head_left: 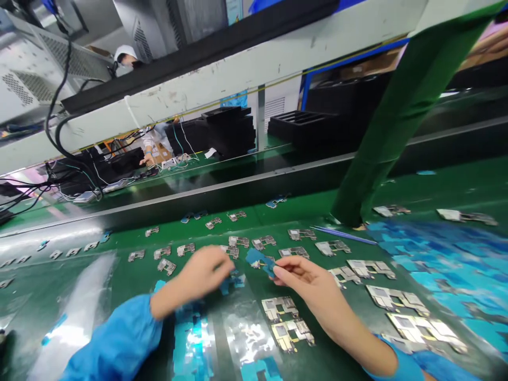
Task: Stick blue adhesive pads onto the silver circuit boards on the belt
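Fingers of your right hand (304, 278) are clamped on the blue piece (254, 257), centre of frame; those of your left hand (202, 272), blurred, I cannot tell; its hasty sweep could knock small circuit boards (238, 242) nearby

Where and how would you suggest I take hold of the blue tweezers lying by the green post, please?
Probably pinch the blue tweezers across the middle, from above: they lie flat, long and thin. Coming from the near side seems best, as the green post stands just behind, though a circuit board lies close in front.
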`<state>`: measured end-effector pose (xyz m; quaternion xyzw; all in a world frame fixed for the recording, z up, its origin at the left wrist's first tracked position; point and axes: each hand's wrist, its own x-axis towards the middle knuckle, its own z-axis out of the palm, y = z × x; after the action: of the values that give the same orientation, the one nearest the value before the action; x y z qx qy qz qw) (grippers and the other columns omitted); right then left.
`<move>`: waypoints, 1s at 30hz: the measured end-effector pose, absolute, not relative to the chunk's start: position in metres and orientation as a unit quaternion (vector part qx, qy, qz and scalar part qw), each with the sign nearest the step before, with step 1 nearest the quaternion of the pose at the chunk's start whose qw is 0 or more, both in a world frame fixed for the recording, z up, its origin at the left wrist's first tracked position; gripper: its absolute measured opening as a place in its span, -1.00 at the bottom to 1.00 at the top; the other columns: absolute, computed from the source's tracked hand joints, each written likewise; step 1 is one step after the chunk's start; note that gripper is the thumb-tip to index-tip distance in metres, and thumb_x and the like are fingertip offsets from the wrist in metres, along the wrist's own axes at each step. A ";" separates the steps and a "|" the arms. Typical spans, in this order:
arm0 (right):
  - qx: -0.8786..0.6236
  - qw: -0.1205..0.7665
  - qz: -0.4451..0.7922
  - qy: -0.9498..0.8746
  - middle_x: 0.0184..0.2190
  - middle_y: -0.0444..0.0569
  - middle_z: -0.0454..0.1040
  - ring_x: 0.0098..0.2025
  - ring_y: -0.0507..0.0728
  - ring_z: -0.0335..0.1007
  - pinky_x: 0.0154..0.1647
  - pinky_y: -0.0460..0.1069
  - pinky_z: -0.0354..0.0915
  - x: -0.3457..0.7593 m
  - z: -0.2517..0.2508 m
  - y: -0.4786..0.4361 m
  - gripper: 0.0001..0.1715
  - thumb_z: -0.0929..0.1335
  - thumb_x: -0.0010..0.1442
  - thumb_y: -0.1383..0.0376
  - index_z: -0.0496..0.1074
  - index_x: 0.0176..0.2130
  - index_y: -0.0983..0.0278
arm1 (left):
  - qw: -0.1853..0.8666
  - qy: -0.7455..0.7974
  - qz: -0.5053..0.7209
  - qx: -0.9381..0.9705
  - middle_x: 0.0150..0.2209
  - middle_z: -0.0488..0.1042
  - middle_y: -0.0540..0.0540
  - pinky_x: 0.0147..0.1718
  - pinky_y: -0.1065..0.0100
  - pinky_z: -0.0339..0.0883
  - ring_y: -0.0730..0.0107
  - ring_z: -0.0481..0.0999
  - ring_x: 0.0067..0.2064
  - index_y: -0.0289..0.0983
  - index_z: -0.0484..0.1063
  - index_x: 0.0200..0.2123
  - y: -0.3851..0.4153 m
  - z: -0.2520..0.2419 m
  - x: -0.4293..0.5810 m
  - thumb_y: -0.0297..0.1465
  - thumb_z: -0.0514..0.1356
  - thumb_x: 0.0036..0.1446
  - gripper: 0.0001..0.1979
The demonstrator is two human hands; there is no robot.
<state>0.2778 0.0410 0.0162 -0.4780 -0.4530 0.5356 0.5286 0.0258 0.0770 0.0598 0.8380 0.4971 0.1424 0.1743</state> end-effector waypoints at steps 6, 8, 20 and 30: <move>-0.480 0.533 0.533 -0.449 -0.44 0.00 0.60 -0.40 0.16 0.54 -0.26 0.09 0.50 0.280 0.012 0.048 -0.48 0.59 -0.08 -0.08 0.59 -0.33 0.27 | 0.114 0.676 0.194 0.702 -0.11 0.49 -0.29 0.10 0.00 0.24 -0.19 0.41 0.11 -0.31 0.53 -0.25 0.197 0.047 0.008 -0.30 0.40 -0.03 -0.72; -0.486 0.540 0.523 -0.445 -0.44 -0.01 0.59 -0.39 0.16 0.53 -0.24 0.09 0.49 0.284 0.014 0.050 -0.46 0.58 -0.08 -0.10 0.60 -0.31 0.28 | 0.128 0.685 0.218 0.683 -0.15 0.48 -0.29 0.11 -0.05 0.22 -0.22 0.40 0.11 -0.31 0.47 -0.39 0.208 0.039 0.008 -0.32 0.40 -0.06 -0.77; -0.496 0.552 0.506 -0.439 -0.28 -0.02 0.62 -0.18 0.18 0.52 -0.09 0.09 0.42 0.290 0.016 0.051 -0.57 0.53 0.03 -0.05 0.61 -0.26 0.22 | 0.430 0.538 0.373 0.622 -0.43 0.55 -0.04 -0.48 0.37 0.43 0.34 0.56 -0.45 -0.26 0.35 -0.17 0.082 0.010 0.065 -0.18 0.32 0.04 -0.63; -0.522 0.446 0.536 -0.490 -0.37 0.00 0.62 -0.30 0.18 0.53 -0.24 0.04 0.44 0.287 0.012 0.046 -0.68 0.56 0.00 0.04 0.59 -0.39 0.22 | 0.562 0.502 0.366 0.546 -0.36 0.60 -0.06 -0.38 0.37 0.52 0.39 0.61 -0.45 -0.25 0.50 -0.04 0.041 0.003 0.072 -0.35 0.40 0.04 -0.61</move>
<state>0.2871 0.0459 0.0118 -0.5225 -0.4903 0.5363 0.4462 0.0716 0.0414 0.0035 0.5464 0.5016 0.3658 0.5622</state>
